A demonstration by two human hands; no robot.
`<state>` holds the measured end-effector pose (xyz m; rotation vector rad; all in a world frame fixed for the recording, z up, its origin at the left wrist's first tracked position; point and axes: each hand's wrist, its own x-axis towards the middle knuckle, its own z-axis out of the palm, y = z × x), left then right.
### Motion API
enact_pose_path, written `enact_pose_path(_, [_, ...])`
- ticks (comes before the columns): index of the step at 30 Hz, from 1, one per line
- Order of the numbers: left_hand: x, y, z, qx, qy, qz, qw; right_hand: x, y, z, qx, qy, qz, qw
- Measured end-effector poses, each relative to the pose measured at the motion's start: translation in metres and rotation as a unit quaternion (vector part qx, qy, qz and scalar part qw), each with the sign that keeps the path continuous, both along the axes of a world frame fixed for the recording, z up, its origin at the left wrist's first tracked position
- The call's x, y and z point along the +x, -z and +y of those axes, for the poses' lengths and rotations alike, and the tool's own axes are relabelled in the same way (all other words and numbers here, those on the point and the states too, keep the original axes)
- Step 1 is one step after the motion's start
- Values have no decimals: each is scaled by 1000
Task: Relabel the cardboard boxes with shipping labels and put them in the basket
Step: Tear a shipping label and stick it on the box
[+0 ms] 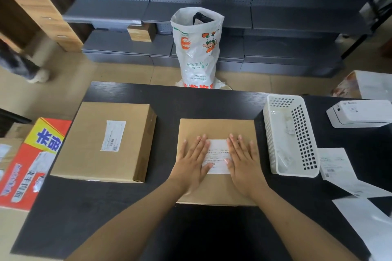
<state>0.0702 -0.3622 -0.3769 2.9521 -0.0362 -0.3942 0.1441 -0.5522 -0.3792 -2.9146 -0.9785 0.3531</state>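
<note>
Fingers: those of the left hand (192,158) and right hand (244,158) lie flat and spread, palms down, gripping nothing, pressing a white label (217,155) onto a cardboard box (216,131).

Label: it shows in the gap between the two hands, its side edges under the fingers (203,144); its long axis runs 12 to 6 o'clock from the wearer.

Box: it sits on the dark table (84,207) straight ahead at 12 o'clock, with both forearms reaching over its near edge.

Basket: a white perforated basket (273,133) stands just beside the box at 3 o'clock, its long axis running 12 to 6. The right hand is the nearer one to it.

Coming move, as judged: once the label is smoothed, the box must travel toward 3 o'clock. The box looks wider than the basket's mouth, so a flat fit seems doubtful.

Second box: a larger box (84,144) with a label on top lies at 9 o'clock, nearer the left hand, apart from the first.

Spare labels: loose sheets (335,163) lie on the table beyond the basket at 3 o'clock, below a white printer (364,112).
</note>
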Motion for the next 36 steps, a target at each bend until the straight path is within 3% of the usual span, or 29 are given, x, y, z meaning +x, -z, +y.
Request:
enact_pose_path(8, [2, -2, 2, 7, -4, 12, 1000, 3, -2, -2, 18, 12, 17, 1000])
enact_pose_path(11, [-5, -5, 5, 27, -72, -34, 996, 3, -11, -4, 117, 132, 16, 984])
enact_pose_path(13, [-11, -7, 8, 6, -150, -52, 987, 6, -16, -5, 180, 238, 45, 953])
enact_pose_path(15, [-15, -9, 12, -34, -219, -48, 974, 9, -18, -7, 202, 280, 86, 935])
enact_pose_path(18, [-17, -12, 15, -120, -322, -24, 939, 11, -20, -8, 230, 326, 140, 906])
enact_pose_path(20, [-15, -12, 16, -200, -394, 27, 897, 11, -22, -7, 256, 392, 193, 862])
enact_pose_path(24, [-12, -16, 16, -373, -438, 56, 816, 11, -23, -8, 257, 448, 281, 809])
enact_pose_path(31, [-7, -35, 22, -362, -443, 46, 819, 13, -42, -9, 273, 449, 299, 796])
enact_pose_path(36, [20, -78, 34, -360, -422, 25, 832, 28, -84, 0, 296, 426, 261, 814])
